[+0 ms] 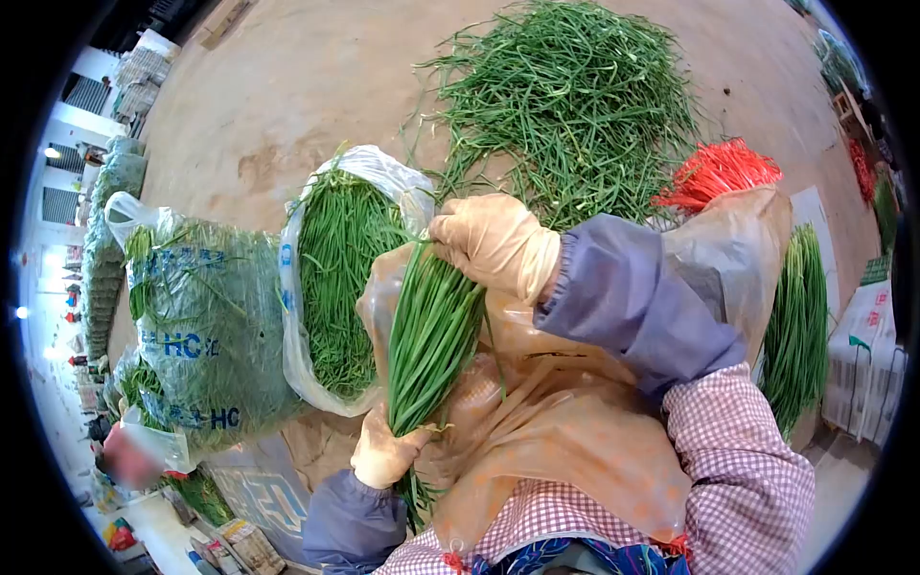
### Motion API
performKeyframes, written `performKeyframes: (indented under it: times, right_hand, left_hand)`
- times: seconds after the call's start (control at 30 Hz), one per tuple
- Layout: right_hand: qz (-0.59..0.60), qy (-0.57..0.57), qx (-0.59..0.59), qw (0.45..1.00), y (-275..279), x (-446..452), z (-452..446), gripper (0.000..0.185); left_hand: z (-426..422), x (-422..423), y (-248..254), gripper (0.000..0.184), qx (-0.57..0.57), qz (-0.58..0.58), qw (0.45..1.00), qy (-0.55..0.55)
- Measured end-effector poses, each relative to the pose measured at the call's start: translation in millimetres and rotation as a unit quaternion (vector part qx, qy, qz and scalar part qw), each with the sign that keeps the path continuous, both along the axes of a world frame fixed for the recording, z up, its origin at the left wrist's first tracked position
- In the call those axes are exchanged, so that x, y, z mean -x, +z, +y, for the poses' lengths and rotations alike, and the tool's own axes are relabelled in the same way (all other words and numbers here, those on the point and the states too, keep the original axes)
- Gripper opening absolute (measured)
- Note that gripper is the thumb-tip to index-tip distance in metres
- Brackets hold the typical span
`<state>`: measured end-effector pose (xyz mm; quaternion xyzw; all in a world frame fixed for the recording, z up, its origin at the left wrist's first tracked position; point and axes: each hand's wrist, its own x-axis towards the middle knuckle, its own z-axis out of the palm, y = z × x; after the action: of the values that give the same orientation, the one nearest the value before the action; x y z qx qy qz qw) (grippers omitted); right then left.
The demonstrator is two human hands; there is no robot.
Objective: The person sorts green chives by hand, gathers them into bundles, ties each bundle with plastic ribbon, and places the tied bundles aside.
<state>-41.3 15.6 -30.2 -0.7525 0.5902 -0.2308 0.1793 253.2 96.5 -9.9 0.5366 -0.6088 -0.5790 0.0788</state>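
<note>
A bunch of long green chives [433, 335] is held lengthwise in front of my body, over a brownish plastic apron. My left hand [385, 448], in a pale glove, is wrapped round its lower end, and some stalks stick out below the fist. At the upper end my gloved right hand [496, 241] has its fingers curled on the stalks. An open white plastic bag [422, 187], filled with more chives [345, 278], stands just left of the bunch.
A large loose heap of chives [570, 105] lies on the floor ahead. Red ties [721, 174] sit at its right. More chives [797, 331] lie at far right beside white boxes [867, 355]. A filled printed bag [216, 326] stands left.
</note>
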Motion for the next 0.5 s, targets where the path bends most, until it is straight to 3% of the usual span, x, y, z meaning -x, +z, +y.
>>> performKeyframes:
  times: [0.1,0.17,0.23,0.27,0.3,0.33,0.37,0.4,0.5]
  right_hand:
    - [-0.045,-0.077,0.122,0.989,-30,18,-4,0.013]
    - [-0.047,-0.208,0.156,0.964,-59,64,-15,0.01]
    - [-0.082,-0.279,0.056,0.955,-32,90,9,0.012]
    - [-0.35,-0.253,-0.014,0.902,-22,78,26,0.019]
    - [-0.445,-0.222,-0.117,0.859,-24,66,40,0.026]
    - [-0.453,-0.129,-0.241,0.848,-6,57,56,0.032]
    - [-0.352,-0.09,-0.244,0.899,-1,39,65,0.034]
    - [-0.338,-0.07,-0.298,0.89,13,22,75,0.039]
    - [-0.344,-0.11,-0.062,0.93,-32,-18,78,0.028]
  left_hand:
    - [0,-2,-2,0.045,-0.049,0.013,0.998,0.029]
    - [0,-15,-14,0.047,-0.125,0.073,0.987,0.072]
    - [-1,-11,-9,0.049,-0.177,0.119,0.971,0.109]
    - [-2,-10,-9,0.05,-0.199,0.124,0.966,0.113]
    - [-2,-8,-6,0.051,-0.223,0.128,0.959,0.115]
    - [-1,3,2,0.049,-0.238,0.147,0.949,0.142]
    - [-1,4,-2,0.049,-0.229,0.133,0.955,0.133]
    - [-2,2,-6,0.048,-0.218,0.12,0.96,0.125]
    - [-1,5,-8,0.049,-0.186,0.09,0.974,0.094]
